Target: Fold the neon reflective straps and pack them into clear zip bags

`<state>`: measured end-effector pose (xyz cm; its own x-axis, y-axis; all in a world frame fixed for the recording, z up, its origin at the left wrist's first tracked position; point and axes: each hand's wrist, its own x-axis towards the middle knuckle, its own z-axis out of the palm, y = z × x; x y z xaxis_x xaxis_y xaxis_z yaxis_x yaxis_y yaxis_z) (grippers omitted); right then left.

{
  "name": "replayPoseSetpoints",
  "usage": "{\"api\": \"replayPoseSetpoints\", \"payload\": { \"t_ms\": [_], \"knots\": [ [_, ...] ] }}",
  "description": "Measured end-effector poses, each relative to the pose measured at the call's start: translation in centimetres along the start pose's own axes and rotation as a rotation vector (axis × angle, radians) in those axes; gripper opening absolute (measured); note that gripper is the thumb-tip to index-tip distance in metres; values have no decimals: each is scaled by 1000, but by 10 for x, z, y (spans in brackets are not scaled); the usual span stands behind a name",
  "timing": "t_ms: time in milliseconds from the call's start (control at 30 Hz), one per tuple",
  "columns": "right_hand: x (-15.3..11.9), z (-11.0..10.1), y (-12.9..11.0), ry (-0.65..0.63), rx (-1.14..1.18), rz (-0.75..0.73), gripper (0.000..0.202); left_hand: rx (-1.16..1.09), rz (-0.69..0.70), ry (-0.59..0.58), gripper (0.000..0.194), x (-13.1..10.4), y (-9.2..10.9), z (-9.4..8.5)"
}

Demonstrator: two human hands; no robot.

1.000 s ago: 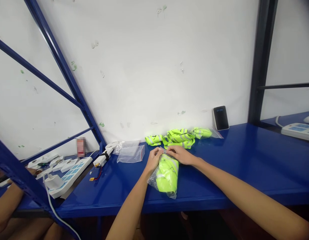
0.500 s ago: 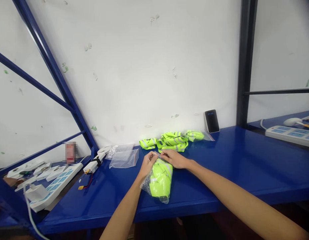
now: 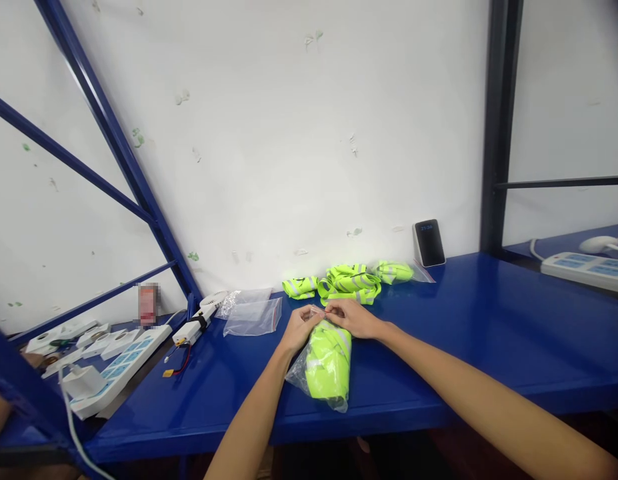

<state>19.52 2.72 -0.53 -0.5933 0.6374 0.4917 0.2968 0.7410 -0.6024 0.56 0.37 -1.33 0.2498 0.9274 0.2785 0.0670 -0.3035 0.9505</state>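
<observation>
Left hand (image 3: 299, 330) and right hand (image 3: 356, 320) both have the bag (image 3: 299, 375) pinched near its mouth, side by side, with the neon cloth (image 3: 329, 367) inside, at the near side of the tabletop (image 3: 423, 353). Looks like seal work to me. I'd anchor with the left, slide the right's pinch along slowly, and tuck any cloth down so nothing snags. Can't make out the seal under the fingers, tbh.

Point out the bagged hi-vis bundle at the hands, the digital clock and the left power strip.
Bagged hi-vis bundle (image 3: 329, 367): head view, fabric seen through plastic.
Digital clock (image 3: 431, 245): head view, dark screen.
Left power strip (image 3: 121, 373): head view, socketed top face.
</observation>
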Motion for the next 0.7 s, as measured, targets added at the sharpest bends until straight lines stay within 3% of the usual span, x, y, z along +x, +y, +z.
{"api": "replayPoseSetpoints", "payload": {
  "t_ms": [300,400,533,700],
  "knots": [
    [3,-7,1,-40,164,252,25,-107,-19,180,21,5,-5,-5],
    [3,-8,0,-80,231,242,23,-165,-57,201,19,5,-9,-7],
    [1,-6,-3,-127,136,85,27,-69,-88,57,20,2,-7,-12],
    [-2,-6,-7,-147,62,2,30,117,-127,-126,31,-1,3,-17]
  ]
}}
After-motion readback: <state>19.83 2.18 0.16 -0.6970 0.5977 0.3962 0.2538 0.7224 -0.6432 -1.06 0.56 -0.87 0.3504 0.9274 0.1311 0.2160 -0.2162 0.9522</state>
